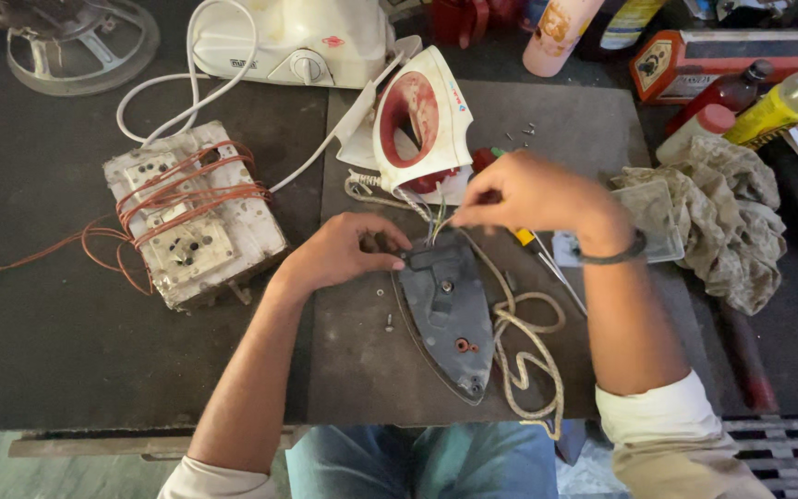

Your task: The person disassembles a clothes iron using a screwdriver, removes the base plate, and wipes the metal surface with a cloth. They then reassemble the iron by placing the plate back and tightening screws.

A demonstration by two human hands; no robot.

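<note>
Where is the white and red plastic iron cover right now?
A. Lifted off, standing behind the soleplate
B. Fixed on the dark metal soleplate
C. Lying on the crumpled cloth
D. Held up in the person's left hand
A: the white and red plastic iron cover stands apart behind the dark metal soleplate, joined only by thin wires, while the left hand rests at the soleplate's rear edge.

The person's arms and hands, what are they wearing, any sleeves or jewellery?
Both hands are bare, without gloves. The left hand has no wristwear; the right hand has a thin dark band at its wrist. Pale cream sleeves are pushed up, leaving the forearms uncovered.
</note>
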